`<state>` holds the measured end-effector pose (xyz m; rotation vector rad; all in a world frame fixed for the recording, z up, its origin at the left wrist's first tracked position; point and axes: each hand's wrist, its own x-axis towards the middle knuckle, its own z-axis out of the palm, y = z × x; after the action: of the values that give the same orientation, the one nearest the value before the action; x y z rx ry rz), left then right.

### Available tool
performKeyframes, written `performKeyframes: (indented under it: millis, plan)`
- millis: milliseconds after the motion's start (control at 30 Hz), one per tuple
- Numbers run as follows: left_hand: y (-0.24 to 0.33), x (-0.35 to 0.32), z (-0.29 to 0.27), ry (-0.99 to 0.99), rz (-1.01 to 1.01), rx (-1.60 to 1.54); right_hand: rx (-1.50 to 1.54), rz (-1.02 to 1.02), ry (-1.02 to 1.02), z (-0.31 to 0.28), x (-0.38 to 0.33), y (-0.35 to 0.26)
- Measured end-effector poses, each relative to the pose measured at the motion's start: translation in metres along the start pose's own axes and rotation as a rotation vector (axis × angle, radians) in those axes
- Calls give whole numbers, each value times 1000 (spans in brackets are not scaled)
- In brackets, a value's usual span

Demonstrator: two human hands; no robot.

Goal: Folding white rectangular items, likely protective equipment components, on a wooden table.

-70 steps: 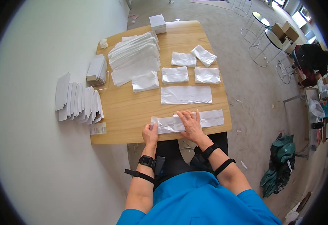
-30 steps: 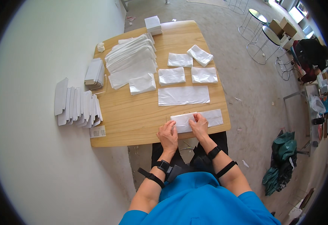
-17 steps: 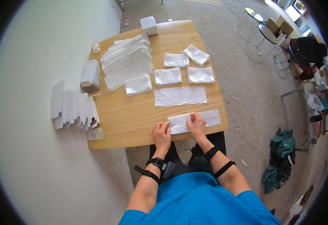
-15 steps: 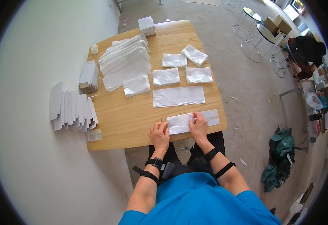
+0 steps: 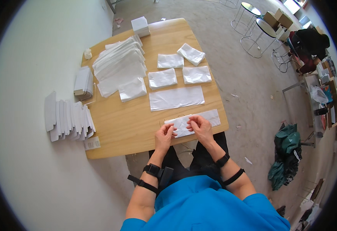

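Note:
In front of me, near the table's front edge, lies a white, film-like sheet, partly folded over itself. My left hand is at the left end of its folded part, fingers curled in toward the thumb. Over the middle of the sheet, my right hand has its thumb and fingers bent together. Whether either hand pinches the film is too small to tell. Just beyond lies a flat white strip of the same material. Folded white packets, such as a near one and a right one, sit farther back.
A fanned stack of white sheets covers the wooden table's far left. White card boxes stand along its left side, by the wall. Stools, green bags and another person are to the right.
Both hands have lifted slightly off the sheet and their fingers have curled in more. The whole view has shifted a little, with the table now farther left.

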<state>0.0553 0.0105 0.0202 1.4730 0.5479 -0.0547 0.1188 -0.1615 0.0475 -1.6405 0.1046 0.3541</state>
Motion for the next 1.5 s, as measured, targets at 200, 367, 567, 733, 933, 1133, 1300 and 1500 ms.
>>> performKeyframes:
  millis: [200, 367, 567, 733, 933, 1133, 1300, 1500]
  plan:
    - [-16, 25, -1, -112, -245, -205, 85, 147, 38, 7, 35, 59]
    - [-2, 20, -25, -226, -391, -383, -510, -127, 98, 26, 24, 25]
    - [-5, 6, -50, 42, -209, -412, -528, -390, 2, 92, 81, -21]
    - [-15, -2, -73, 163, -194, -404, -739, -397, -39, 118, 126, 8]
    - [-5, 24, -79, 219, -114, -326, -415, -442, -86, 111, 138, 24]
    - [39, 81, -37, 241, -24, 70, -333, -450, -99, 104, 140, 22]
    - [36, 100, -18, 331, 126, 332, -310, -481, -91, 102, 143, 25]
    - [21, 94, -22, 369, 4, -139, -238, -414, -101, 99, 142, 20]
